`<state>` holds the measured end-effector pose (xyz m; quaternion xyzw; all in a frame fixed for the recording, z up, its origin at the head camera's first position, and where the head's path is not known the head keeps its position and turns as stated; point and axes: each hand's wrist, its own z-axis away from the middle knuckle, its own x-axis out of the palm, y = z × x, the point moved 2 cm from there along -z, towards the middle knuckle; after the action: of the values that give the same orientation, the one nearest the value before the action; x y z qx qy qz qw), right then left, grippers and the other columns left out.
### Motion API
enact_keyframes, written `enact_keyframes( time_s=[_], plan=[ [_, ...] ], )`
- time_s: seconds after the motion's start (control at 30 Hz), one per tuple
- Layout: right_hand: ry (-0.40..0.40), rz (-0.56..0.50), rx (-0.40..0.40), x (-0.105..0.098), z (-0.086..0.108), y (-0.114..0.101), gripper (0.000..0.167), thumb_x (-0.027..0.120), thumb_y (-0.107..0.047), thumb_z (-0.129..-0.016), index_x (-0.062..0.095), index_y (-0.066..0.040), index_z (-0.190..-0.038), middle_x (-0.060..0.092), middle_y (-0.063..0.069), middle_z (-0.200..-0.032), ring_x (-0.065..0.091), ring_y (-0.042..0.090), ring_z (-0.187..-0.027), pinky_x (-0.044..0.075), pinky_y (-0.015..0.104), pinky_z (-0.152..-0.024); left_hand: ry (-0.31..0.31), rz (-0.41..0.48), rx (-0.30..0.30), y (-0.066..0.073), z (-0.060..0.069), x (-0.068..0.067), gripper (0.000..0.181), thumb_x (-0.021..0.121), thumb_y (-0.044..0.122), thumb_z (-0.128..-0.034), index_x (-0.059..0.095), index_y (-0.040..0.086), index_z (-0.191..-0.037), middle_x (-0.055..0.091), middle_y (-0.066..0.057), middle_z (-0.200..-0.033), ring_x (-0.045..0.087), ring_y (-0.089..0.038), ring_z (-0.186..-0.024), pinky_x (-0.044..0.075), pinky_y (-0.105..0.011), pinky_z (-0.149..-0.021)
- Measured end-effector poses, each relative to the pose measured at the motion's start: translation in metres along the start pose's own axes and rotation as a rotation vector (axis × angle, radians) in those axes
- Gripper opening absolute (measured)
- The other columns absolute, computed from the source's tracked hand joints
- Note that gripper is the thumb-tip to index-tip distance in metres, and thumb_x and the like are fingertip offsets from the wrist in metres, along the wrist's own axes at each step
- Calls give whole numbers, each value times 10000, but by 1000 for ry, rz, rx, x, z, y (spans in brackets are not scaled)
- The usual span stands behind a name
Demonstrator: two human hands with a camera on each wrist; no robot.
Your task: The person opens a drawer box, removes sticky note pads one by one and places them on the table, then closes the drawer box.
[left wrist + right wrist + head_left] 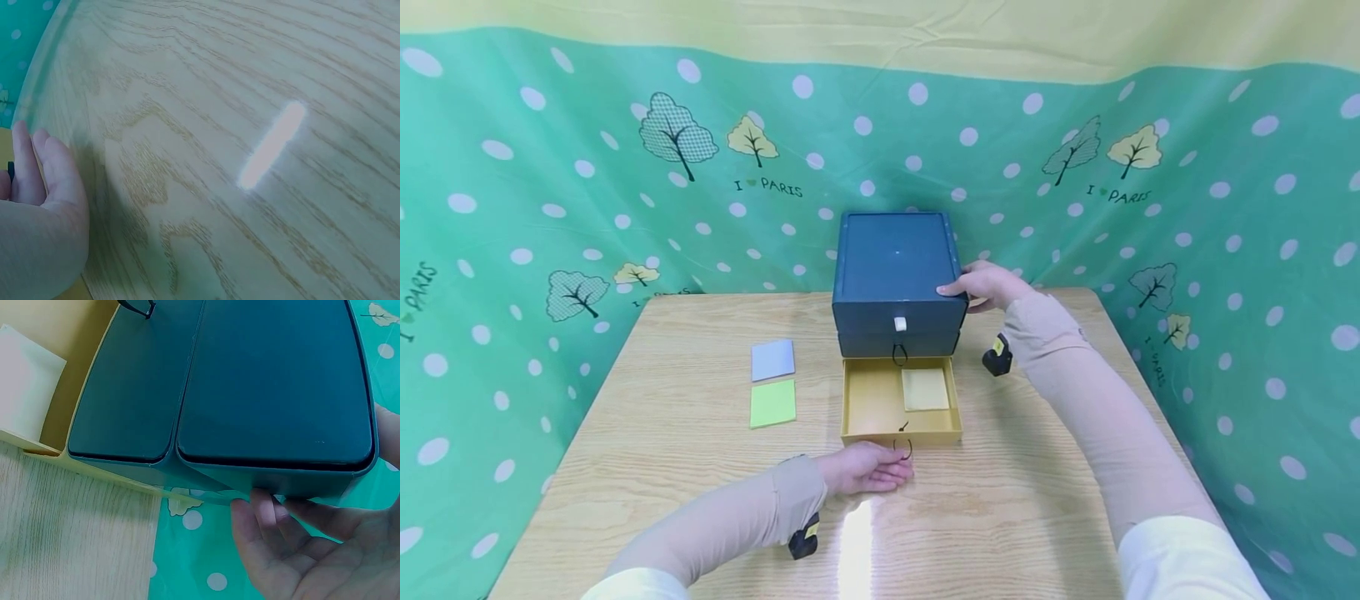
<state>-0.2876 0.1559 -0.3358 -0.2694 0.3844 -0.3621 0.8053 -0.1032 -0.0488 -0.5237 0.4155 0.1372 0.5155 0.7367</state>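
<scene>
A dark blue box of drawers [897, 254] stands at the back of the table, its bottom yellow drawer [872, 400] pulled out. In that drawer lies a cream paper pad [925, 390], to the right. My left hand [868, 468] is at the drawer front, palm up, pinching its black loop [10, 170] between thumb and finger. My right hand [992, 285] grips the box's right side, thumb on the top edge; in the right wrist view its fingers [265, 515] press the side of the blue box [275, 381].
Left of the drawer, a blue pad [772, 360] lies behind a green pad [772, 403] on the wooden table [685, 450]. A green dotted curtain [820, 133] hangs behind and at both sides. Each wrist carries a small black device [997, 357].
</scene>
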Motion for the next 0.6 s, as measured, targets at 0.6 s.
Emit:
enact_keyframes(
  time_s=[0.6],
  plan=[
    [4, 10, 6, 0, 0, -1, 842, 594, -242, -936, 24, 15, -1500, 145, 190, -1563, 237, 348, -1407, 395, 442, -1074, -19, -39, -11, -9, 8, 3, 345, 515, 212, -965, 592, -57, -1166, 714, -76, -937, 667, -117, -805, 551, -302, -850]
  ],
)
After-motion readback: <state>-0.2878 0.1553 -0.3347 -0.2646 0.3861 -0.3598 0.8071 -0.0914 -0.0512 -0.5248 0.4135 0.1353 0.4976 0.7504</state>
